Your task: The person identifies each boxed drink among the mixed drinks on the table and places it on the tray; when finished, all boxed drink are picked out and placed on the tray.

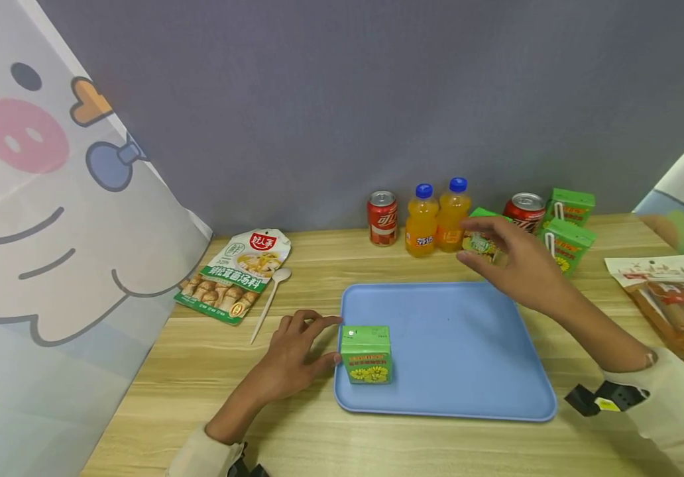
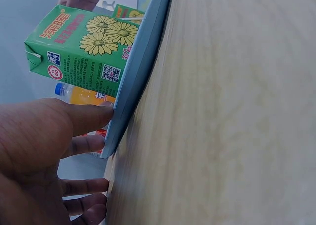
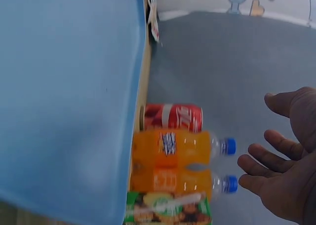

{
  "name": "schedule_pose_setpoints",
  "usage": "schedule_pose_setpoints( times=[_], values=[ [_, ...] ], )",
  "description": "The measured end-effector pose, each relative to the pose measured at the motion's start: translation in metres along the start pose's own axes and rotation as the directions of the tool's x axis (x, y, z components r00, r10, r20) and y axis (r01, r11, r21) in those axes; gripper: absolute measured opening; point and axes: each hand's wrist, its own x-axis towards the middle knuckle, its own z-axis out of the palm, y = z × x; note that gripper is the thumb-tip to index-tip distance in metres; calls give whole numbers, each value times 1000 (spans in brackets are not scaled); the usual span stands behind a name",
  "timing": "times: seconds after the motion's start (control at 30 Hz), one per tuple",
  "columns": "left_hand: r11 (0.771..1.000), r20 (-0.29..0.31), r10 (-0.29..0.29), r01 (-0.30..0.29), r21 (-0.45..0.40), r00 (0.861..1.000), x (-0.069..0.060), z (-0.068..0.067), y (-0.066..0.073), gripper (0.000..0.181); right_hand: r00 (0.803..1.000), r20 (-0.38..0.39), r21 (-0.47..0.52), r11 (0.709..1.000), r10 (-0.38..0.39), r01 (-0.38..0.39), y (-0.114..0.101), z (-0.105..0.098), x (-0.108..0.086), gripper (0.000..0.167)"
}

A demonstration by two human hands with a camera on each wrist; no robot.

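Note:
A green drink carton (image 1: 366, 355) with yellow flowers stands upright at the left end of a blue tray (image 1: 449, 344). My left hand (image 1: 297, 358) is beside that end, fingers spread and fairly straight; in the left wrist view the thumb (image 2: 91, 117) touches the tray's rim. My right hand (image 1: 523, 268) is raised above the tray's far right corner, with thumb and fingers apart and nothing between them. Behind it, partly hidden, stands another green carton (image 1: 480, 244). In the right wrist view, two orange soda bottles (image 3: 170, 148) are near the right hand but apart from it.
Along the back stand a red cola can (image 1: 382, 220), a second can (image 1: 525, 209) and two more green cartons (image 1: 566, 246). A mushroom seasoning pouch (image 1: 236, 275) and a white spoon (image 1: 270, 303) lie left. A brown food packet (image 1: 676, 301) lies far right. A grey partition (image 1: 330, 112) rises behind.

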Motion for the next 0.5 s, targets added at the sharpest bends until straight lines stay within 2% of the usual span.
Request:
schedule_pose_setpoints(
  times=[0.23, 0.5],
  values=[
    [1000, 4, -1, 1, -5, 1000, 0, 0, 0, 56, 996, 1, 87, 992, 95, -94, 19, -20, 5, 53],
    [1000, -3, 1, -1, -3, 1000, 0, 0, 1, 56, 991, -8, 99, 986, 135, -133, 36, -31, 9, 55]
  ],
)
